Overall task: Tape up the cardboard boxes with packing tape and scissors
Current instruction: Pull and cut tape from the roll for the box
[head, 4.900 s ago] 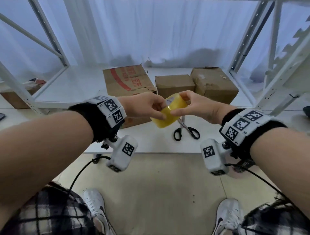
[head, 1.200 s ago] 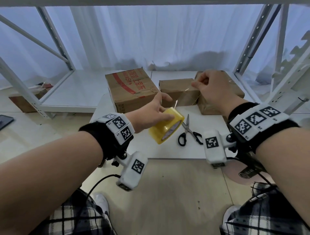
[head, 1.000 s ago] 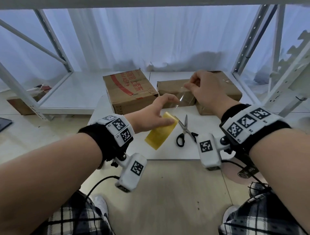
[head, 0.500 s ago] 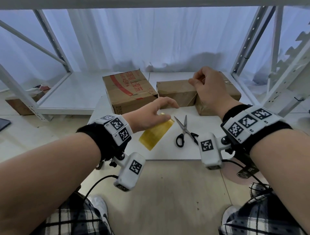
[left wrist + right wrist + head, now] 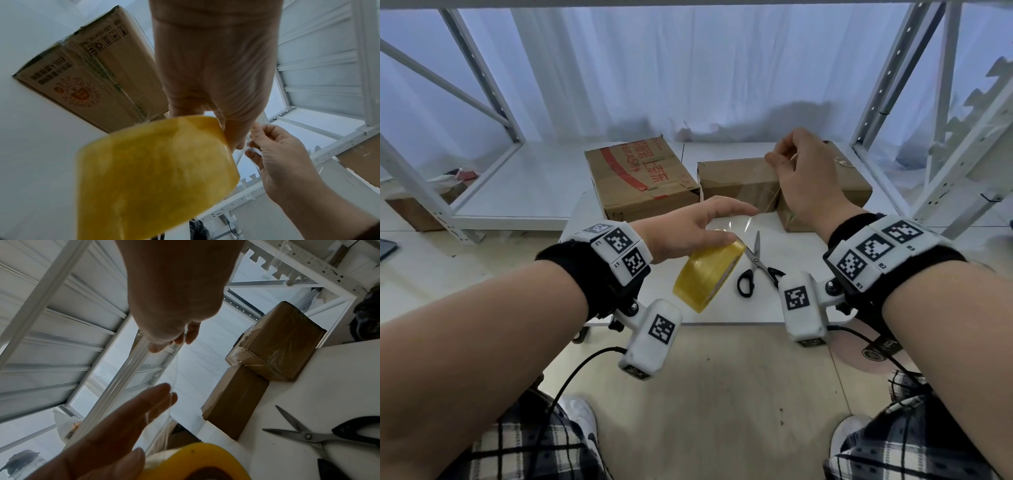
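Cardboard, printed with a red stripe, makes up the leftmost box [image 5: 640, 178] at the back of the white desk [image 5: 791, 301]. Just in front of it the left hand [image 5: 688, 229] holds the yellow tape roll [image 5: 709, 274] from above, fingers stretched out over it. A clear strip of tape [image 5: 763, 202] runs up from the roll to the right hand [image 5: 804, 178], which pinches its free end above the middle box [image 5: 736, 178]. Black-handled scissors [image 5: 756, 270] lie on the desk below, blades slightly apart. A third box [image 5: 852, 181] stands rightmost, touching the middle one.
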`<state>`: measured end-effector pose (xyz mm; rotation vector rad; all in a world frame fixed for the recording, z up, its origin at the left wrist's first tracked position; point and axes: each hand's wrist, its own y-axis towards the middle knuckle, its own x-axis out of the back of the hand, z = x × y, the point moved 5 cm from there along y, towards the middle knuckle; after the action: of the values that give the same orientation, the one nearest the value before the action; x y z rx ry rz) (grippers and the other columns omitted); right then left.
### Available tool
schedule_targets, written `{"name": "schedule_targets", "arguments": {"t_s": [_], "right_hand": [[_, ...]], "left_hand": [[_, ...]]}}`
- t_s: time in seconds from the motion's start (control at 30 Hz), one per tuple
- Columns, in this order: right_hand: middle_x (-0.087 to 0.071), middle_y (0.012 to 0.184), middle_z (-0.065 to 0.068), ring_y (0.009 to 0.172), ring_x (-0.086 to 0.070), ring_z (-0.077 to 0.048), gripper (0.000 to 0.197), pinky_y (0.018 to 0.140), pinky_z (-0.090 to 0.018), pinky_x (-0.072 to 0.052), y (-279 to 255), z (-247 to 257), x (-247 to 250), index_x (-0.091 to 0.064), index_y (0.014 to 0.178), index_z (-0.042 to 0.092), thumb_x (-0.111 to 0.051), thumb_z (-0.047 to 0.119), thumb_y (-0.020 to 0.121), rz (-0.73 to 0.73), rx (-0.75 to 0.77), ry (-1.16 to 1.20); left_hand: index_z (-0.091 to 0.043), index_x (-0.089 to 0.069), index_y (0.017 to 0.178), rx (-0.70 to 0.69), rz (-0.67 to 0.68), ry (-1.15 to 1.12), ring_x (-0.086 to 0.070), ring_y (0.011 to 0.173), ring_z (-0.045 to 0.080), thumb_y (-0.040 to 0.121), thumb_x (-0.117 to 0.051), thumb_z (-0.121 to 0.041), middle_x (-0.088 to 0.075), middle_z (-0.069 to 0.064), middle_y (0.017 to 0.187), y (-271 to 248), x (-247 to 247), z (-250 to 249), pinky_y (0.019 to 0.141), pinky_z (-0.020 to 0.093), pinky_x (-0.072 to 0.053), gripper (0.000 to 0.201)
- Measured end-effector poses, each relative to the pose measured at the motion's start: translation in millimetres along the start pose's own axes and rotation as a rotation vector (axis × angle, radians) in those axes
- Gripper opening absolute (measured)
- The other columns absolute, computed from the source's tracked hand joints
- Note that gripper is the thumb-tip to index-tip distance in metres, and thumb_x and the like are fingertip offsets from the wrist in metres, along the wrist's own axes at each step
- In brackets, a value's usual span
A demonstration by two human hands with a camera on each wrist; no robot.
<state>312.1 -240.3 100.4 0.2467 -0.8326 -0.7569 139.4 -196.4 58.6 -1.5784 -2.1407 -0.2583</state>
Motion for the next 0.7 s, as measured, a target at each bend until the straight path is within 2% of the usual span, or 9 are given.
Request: {"name": "schedule_targets", "arguments": {"t_s": [0.07,0.13,0.23,0.37,0.43,0.47,0.53,0.6,0.7], "right_hand": [[-0.051,0.092,0.0,0.067,-0.041,0.0,0.01,0.059,-0.003,-0.031,0.1,-2.8,0.7,-0.05,0.09,0.015,-0.058,0.019,0.095,0.006,-0.012,0.004],[-0.051,0.09,0.002,0.067,-0.041,-0.001,0.009,0.058,-0.004,-0.032,0.3,-7.0,0.7,-0.05,0.09,0.015,-0.057,0.019,0.095,0.022,-0.035,0.005],[-0.05,0.084,0.004,0.066,-0.042,-0.002,0.008,0.058,-0.007,-0.032,-0.8,-10.9,-1.4,-0.052,0.092,0.015,-0.057,0.019,0.096,0.055,-0.059,0.013],[-0.049,0.081,0.004,0.067,-0.042,-0.002,0.009,0.062,-0.012,-0.033,-4.6,-15.9,-12.1,-0.05,0.091,0.016,-0.058,0.018,0.095,0.119,-0.061,-0.015],[-0.05,0.098,-0.001,0.078,-0.047,-0.007,0.012,0.074,-0.018,-0.041,-8.2,-24.0,-19.1,-0.048,0.098,0.018,-0.059,0.018,0.094,0.165,-0.111,-0.032],[-0.049,0.108,-0.002,0.091,-0.05,-0.012,0.02,0.086,-0.025,-0.044,-10.5,-29.0,-22.1,-0.046,0.106,0.02,-0.061,0.018,0.093,0.188,-0.141,-0.031],[-0.044,0.129,-0.007,0.115,-0.047,-0.019,0.04,0.103,-0.038,-0.04,-15.9,-40.3,-25.9,-0.042,0.124,0.019,-0.064,0.018,0.09,0.244,-0.215,-0.028],[-0.043,0.135,-0.012,0.117,-0.047,-0.024,0.047,0.099,-0.038,-0.042,-26.6,-54.2,-29.3,-0.04,0.133,0.015,-0.062,0.019,0.092,0.33,-0.325,-0.069],[-0.055,0.122,-0.02,0.107,-0.056,-0.034,0.035,0.089,-0.041,-0.049,-51.5,-78.9,-43.1,-0.05,0.124,-0.003,-0.055,0.016,0.094,0.54,-0.453,-0.267]], "left_hand": [[-0.029,-0.046,0.139,-0.003,0.005,0.064,-0.046,0.108,-0.014,0.097,-0.053,-0.013,-0.039,-0.019,0.135,1.5,1.5,-2.3,0.097,0.014,-0.038,0.045],[-0.027,-0.044,0.141,-0.004,0.005,0.082,-0.046,0.101,-0.021,0.097,-0.053,-0.013,-0.036,-0.02,0.136,3.0,3.1,-4.7,0.088,0.006,-0.039,0.047],[-0.025,-0.042,0.143,0.002,0.004,0.103,-0.049,0.088,-0.023,0.097,-0.054,-0.013,-0.034,-0.017,0.138,4.1,3.1,-6.9,0.081,0.005,-0.04,0.049],[-0.023,-0.04,0.144,0.04,0.012,0.134,-0.047,0.083,-0.024,0.096,-0.056,-0.015,-0.032,-0.014,0.141,6.2,-1.7,-1.9,0.088,0.011,-0.035,0.051],[-0.023,-0.041,0.143,0.079,0.008,0.147,-0.048,0.091,-0.015,0.095,-0.057,-0.016,-0.032,-0.012,0.145,7.6,-3.4,5.8,0.096,0.018,-0.034,0.051],[-0.024,-0.042,0.143,0.104,0.009,0.147,-0.046,0.099,-0.009,0.095,-0.058,-0.016,-0.032,-0.011,0.146,8.1,-4.4,10.5,0.1,0.021,-0.034,0.051],[-0.024,-0.042,0.143,0.155,0.025,0.151,-0.04,0.114,0.001,0.094,-0.059,-0.016,-0.033,-0.009,0.147,9.1,-7.2,22.3,0.103,0.022,-0.032,0.052],[-0.023,-0.041,0.144,0.199,0.034,0.15,-0.035,0.127,0.004,0.094,-0.059,-0.016,-0.032,-0.009,0.149,9.9,-9.4,35.4,0.104,0.02,-0.029,0.053],[-0.024,-0.042,0.143,0.251,0.008,0.117,-0.029,0.137,0.009,0.094,-0.06,-0.016,-0.032,-0.008,0.15,10.6,-7.8,52.0,0.102,0.021,-0.031,0.053]]}}
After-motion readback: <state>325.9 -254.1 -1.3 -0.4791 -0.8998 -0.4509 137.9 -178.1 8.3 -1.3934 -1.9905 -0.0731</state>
